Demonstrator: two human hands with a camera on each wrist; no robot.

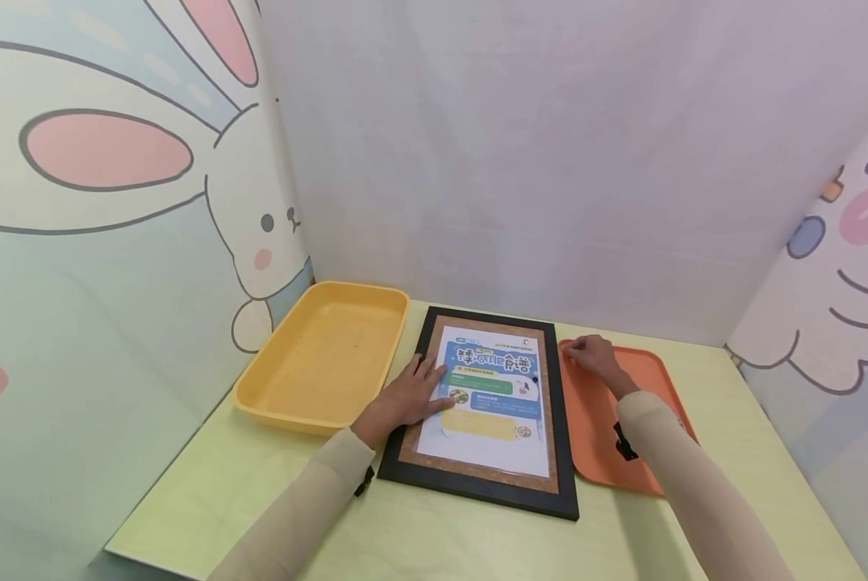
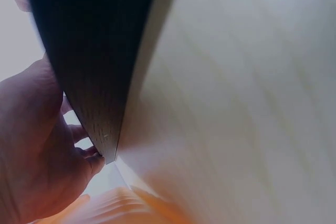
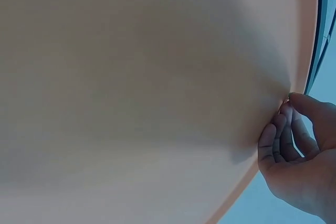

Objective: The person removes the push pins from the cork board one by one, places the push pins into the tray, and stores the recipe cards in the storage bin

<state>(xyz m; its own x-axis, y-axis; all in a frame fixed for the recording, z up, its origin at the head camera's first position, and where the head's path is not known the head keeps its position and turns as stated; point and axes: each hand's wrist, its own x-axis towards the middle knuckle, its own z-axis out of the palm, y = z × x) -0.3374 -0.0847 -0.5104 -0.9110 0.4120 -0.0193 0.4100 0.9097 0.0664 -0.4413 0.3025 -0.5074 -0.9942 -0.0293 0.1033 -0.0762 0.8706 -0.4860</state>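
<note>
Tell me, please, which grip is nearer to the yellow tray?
Left. The left grip rests on the framed sheet, just beside the yellow tray; the right grip is farther away, at the orange tray.

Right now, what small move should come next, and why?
Probably lift the right hand toward the white printed sheet on the brown, black-framed cork board: its curled fingers are at the far left corner of the orange rectangular tray, possibly pinching something too small to tell, and the left hand rests on the sheet.

Left hand (image 2: 42, 145) at dark frame (image 2: 97, 72)
</note>
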